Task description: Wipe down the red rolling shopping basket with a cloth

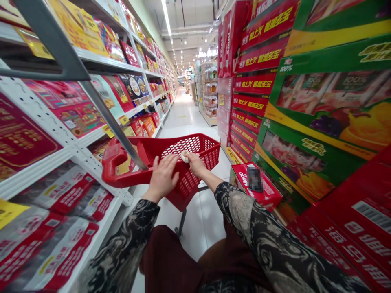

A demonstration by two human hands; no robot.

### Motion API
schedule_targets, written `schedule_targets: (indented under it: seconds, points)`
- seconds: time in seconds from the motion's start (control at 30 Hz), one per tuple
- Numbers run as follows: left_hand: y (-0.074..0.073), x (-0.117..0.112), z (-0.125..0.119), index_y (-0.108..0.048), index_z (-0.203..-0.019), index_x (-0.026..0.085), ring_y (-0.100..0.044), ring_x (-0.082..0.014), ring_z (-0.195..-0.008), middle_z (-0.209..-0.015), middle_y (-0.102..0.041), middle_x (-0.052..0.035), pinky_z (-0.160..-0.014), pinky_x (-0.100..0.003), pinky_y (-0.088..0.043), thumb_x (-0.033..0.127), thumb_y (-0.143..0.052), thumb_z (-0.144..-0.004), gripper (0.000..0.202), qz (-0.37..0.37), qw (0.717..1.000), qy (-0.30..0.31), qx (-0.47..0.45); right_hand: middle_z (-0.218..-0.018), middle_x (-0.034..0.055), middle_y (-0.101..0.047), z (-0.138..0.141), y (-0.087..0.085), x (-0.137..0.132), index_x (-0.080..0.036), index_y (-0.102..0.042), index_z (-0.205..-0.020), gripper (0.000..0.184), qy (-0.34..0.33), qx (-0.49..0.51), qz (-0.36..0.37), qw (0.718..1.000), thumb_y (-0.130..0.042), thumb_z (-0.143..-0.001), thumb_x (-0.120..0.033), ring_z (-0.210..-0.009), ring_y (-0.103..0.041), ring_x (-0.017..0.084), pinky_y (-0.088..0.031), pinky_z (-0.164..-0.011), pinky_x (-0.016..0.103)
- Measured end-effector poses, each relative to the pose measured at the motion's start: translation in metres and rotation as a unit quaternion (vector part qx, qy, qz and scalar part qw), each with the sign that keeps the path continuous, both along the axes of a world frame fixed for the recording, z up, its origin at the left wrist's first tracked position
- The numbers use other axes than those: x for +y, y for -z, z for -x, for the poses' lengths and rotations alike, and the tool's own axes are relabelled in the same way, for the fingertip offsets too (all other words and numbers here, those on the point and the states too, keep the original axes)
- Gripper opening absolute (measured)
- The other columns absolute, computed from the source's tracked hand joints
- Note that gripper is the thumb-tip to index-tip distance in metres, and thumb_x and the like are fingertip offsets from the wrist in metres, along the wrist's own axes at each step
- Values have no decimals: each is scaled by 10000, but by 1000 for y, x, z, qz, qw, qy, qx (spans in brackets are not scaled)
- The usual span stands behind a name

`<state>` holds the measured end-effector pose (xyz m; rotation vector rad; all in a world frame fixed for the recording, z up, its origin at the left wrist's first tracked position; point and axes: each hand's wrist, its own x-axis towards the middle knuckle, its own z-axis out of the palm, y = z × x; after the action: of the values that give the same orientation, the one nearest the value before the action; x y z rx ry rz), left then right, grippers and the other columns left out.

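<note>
A red plastic shopping basket [188,188] with perforated walls stands in the aisle, mounted on a wheeled frame. My left hand [164,174] lies over its near rim, fingers stretched forward and thumb apart. Just to the right, my right hand [194,162] is closed on a crumpled white cloth [184,156], at the same rim. Part of the cloth is hidden under the fingers. A grey metal handle bar [113,126] slants from the basket's left side up to the upper left.
White shelves [73,152] of boxed goods line the left side. Stacked red drink cartons [253,83] and green fruit boxes [324,118] rise on the right. A red box [269,194] sits low beside the stack. Pale tiled floor [183,108] runs ahead.
</note>
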<state>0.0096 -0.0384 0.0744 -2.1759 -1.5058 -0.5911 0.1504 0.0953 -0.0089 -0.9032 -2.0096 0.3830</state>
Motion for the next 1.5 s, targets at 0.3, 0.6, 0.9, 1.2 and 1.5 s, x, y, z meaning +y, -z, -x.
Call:
schedule_targets:
  seconds: [0.3,0.6,0.9,1.2,1.5]
  points:
    - [-14,-30,42,-209,-1405,68,-498,-323,-1124,-1211,-554,-194,-1002,-512,-316,319,-576,-711,825,-94,968,-167,-160,-1236,99,-585,-2,-10,-22,-152,-599,-1126,426,50,15,16,999,-372,-798,0,-1150,-515,187,-353,-1026,370]
    - [-9,-26,31,-112,-1436,74,-601,-243,-999,-1130,-637,-140,-973,-428,-399,182,-518,-726,825,-101,970,-134,-173,-1319,60,-537,80,-47,-102,-181,-575,-1181,424,-78,162,-73,981,-379,-827,-54,-1256,-450,142,-347,-1078,308]
    - [-32,-37,33,-271,-1398,93,-419,-261,-1277,-1388,-442,-177,-1091,-575,-183,64,-401,-717,694,-41,971,-202,-120,-1265,58,-579,27,-40,-71,-227,-622,-1123,442,-31,87,-136,986,-383,-800,-40,-1176,-536,188,-467,-981,399]
    - [-34,-55,54,-309,-1369,22,-206,-354,-1376,-1459,-298,-230,-1088,-582,-184,316,-521,-742,724,9,938,-311,-156,-1373,-3,-477,60,-258,-98,-282,-521,-1267,417,-41,51,-466,883,-391,-916,-99,-1356,-307,178,-266,-1135,440]
    - [-8,-58,61,-313,-1353,97,-182,-338,-1386,-1469,-281,-216,-1068,-534,-288,181,-619,-644,777,-50,971,-193,-133,-1327,48,-533,59,-147,-87,-254,-596,-1185,329,-78,-53,-441,893,-439,-918,-145,-1328,-361,191,-292,-1097,438]
